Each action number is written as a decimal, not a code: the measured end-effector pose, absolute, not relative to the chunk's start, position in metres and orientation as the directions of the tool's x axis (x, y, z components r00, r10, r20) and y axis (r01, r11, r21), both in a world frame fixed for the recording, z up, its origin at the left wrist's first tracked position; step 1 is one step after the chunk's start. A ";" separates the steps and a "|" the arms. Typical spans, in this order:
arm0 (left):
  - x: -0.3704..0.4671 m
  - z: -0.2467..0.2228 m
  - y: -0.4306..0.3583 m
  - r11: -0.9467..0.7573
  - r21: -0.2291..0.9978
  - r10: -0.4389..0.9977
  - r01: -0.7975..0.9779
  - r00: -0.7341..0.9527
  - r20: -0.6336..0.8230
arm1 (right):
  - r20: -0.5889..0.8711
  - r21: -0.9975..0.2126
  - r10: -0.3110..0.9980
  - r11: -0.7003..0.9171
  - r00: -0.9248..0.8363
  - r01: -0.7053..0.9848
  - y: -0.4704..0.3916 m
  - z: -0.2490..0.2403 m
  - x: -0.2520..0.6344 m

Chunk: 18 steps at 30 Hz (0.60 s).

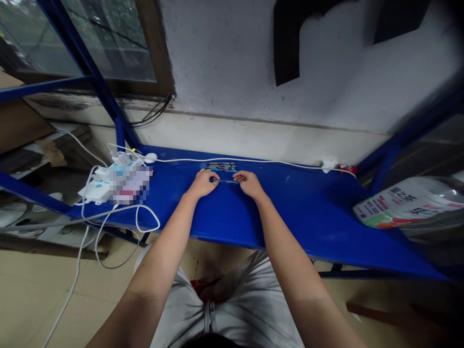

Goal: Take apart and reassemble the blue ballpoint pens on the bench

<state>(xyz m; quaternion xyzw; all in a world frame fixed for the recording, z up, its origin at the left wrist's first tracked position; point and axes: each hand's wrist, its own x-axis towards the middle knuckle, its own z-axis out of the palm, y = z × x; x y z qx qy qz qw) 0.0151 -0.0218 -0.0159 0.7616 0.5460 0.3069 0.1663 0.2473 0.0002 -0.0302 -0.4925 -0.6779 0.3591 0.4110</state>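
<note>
A slim pen [227, 181] with blue parts lies crosswise between my two hands, just above or on the blue shelf. My left hand [205, 183] has its fingers closed on the pen's left end. At the other end, my right hand [248, 182] pinches the pen with thumb and fingertips. Directly beyond it, several similar pens [221, 166] lie side by side in a small row, parallel to the held one. Fine detail on the pens is too small to make out.
The blue metal shelf [224, 217] runs against the wall. Power strips with white cables [97, 189] sit at left, some cables hanging over the front edge. A white cable [253, 160] crosses the back. At right lies a large drink bottle [406, 200]. Blue posts [389, 164] frame the sides.
</note>
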 end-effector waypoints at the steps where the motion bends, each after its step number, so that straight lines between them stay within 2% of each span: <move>1: 0.015 -0.016 -0.022 -0.352 0.590 0.933 0.727 0.218 0.287 | 0.203 -0.894 0.963 0.256 -0.176 0.368 0.000 -0.030 0.247; 14: 0.016 -0.015 -0.022 -0.356 0.617 0.929 0.701 0.196 0.313 | 0.210 -0.887 0.962 0.263 -0.177 0.379 0.000 -0.031 0.247; 18: 0.014 -0.014 -0.020 -0.302 0.608 0.932 0.734 0.093 0.350 | 0.265 -0.848 0.960 0.276 -0.090 0.451 0.002 -0.032 0.248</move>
